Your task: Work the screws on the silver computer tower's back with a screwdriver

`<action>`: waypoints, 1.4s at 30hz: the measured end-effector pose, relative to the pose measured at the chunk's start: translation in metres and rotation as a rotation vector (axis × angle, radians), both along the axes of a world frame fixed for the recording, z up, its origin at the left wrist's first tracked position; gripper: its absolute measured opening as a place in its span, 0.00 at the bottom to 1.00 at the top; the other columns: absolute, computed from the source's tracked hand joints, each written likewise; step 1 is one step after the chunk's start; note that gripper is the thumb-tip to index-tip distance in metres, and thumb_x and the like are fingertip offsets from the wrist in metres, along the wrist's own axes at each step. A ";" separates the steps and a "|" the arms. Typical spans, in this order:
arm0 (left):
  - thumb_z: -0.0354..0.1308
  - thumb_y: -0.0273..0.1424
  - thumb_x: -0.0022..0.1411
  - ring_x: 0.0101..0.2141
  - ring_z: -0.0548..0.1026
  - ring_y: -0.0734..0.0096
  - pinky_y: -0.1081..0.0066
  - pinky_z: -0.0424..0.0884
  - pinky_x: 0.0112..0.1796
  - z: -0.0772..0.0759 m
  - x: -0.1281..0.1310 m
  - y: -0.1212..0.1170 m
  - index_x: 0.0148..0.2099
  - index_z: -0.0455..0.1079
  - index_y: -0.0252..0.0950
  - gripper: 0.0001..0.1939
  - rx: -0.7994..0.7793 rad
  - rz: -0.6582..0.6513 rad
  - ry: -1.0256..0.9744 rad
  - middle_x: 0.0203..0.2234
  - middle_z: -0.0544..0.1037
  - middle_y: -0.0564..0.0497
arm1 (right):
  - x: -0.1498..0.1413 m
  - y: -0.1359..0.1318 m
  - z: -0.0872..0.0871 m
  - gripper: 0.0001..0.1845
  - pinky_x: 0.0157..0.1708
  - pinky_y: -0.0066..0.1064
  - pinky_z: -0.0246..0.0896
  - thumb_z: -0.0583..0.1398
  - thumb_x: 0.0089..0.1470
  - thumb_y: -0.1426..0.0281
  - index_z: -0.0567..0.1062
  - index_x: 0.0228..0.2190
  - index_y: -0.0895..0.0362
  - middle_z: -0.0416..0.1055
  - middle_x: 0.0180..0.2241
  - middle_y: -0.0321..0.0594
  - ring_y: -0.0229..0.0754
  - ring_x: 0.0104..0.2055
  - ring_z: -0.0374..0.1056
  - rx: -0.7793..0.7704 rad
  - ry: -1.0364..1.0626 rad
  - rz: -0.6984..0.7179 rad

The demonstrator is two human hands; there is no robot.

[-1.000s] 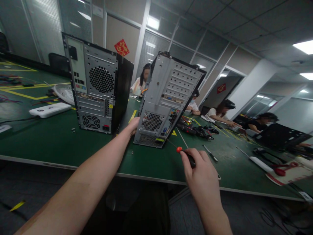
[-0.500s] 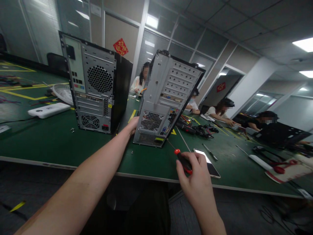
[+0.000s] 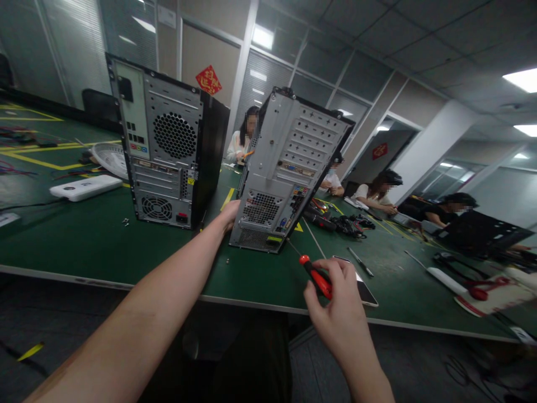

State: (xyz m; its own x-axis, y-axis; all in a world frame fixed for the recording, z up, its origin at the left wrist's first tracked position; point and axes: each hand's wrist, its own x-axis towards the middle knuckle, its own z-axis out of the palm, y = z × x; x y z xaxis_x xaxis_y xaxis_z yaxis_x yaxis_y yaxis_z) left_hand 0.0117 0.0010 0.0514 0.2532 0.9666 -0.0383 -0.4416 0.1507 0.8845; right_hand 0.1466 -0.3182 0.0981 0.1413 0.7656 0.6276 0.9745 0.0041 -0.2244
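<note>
My right hand [image 3: 335,291] holds a red and black screwdriver [image 3: 316,277] between thumb and fingers. Its thin shaft points up and left, with the tip at the lower right corner of a grey computer case [image 3: 262,173]. That case stands upright with its back panel, ports and vents facing me. My left hand [image 3: 230,215] reaches to the left side of the same case, where its fingers are hidden. A small screw [image 3: 227,261] lies on the table before the case.
A second computer case [image 3: 165,145] stands to the left, with several screws [image 3: 125,222] near it. A phone [image 3: 364,291] and a metal pen-like tool [image 3: 359,261] lie on the right. Cables [image 3: 352,224] are heaped behind. Several people sit beyond the green table [image 3: 104,252].
The screwdriver's handle has turned in my right hand, so more red shows, and my fingers have spread a little. My left hand stays at the case.
</note>
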 end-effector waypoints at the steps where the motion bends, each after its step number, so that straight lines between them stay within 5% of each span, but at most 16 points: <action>1: 0.74 0.34 0.45 0.24 0.79 0.64 0.72 0.74 0.27 0.000 0.000 0.001 0.37 0.81 0.32 0.16 0.000 0.002 0.006 0.19 0.78 0.50 | 0.000 0.000 0.000 0.10 0.42 0.36 0.67 0.57 0.63 0.65 0.72 0.46 0.52 0.68 0.46 0.45 0.47 0.45 0.72 -0.022 -0.011 0.022; 8: 0.74 0.38 0.43 0.21 0.77 0.68 0.73 0.73 0.25 -0.002 0.001 0.002 0.37 0.80 0.31 0.19 0.029 -0.035 -0.006 0.18 0.78 0.51 | -0.009 0.003 -0.014 0.16 0.34 0.35 0.62 0.54 0.68 0.55 0.73 0.38 0.53 0.72 0.33 0.40 0.46 0.33 0.71 0.120 0.108 -0.233; 15: 0.74 0.33 0.44 0.24 0.79 0.64 0.71 0.75 0.27 0.000 0.001 0.001 0.35 0.81 0.32 0.15 0.003 -0.002 0.001 0.19 0.78 0.50 | -0.008 -0.002 -0.017 0.12 0.44 0.37 0.66 0.56 0.64 0.63 0.74 0.46 0.53 0.69 0.46 0.46 0.48 0.46 0.72 0.036 0.076 0.008; 22: 0.75 0.33 0.43 0.24 0.79 0.64 0.71 0.76 0.28 0.000 0.001 0.002 0.33 0.80 0.31 0.15 0.006 0.014 0.006 0.19 0.78 0.49 | -0.008 0.002 -0.019 0.17 0.36 0.37 0.64 0.53 0.68 0.55 0.73 0.39 0.53 0.73 0.33 0.41 0.48 0.35 0.73 0.074 0.231 -0.251; 28: 0.75 0.34 0.44 0.24 0.80 0.64 0.71 0.76 0.28 0.001 -0.001 -0.002 0.35 0.80 0.31 0.16 0.006 -0.002 -0.025 0.18 0.78 0.49 | -0.008 -0.002 -0.021 0.12 0.41 0.37 0.67 0.56 0.62 0.62 0.73 0.44 0.53 0.69 0.45 0.47 0.49 0.44 0.72 0.053 0.091 -0.063; 35: 0.73 0.32 0.45 0.22 0.78 0.66 0.73 0.74 0.25 0.000 0.002 0.002 0.32 0.79 0.32 0.11 -0.038 0.005 -0.024 0.18 0.78 0.50 | -0.014 -0.001 -0.031 0.16 0.34 0.34 0.65 0.53 0.67 0.55 0.73 0.41 0.53 0.75 0.33 0.41 0.47 0.35 0.74 0.071 0.346 -0.212; 42: 0.70 0.30 0.48 0.20 0.77 0.70 0.75 0.73 0.24 0.000 0.002 0.001 0.29 0.78 0.33 0.06 -0.019 -0.019 -0.043 0.17 0.77 0.51 | -0.018 -0.002 -0.035 0.11 0.44 0.39 0.69 0.57 0.61 0.62 0.75 0.42 0.53 0.69 0.45 0.47 0.49 0.45 0.73 0.057 0.219 -0.078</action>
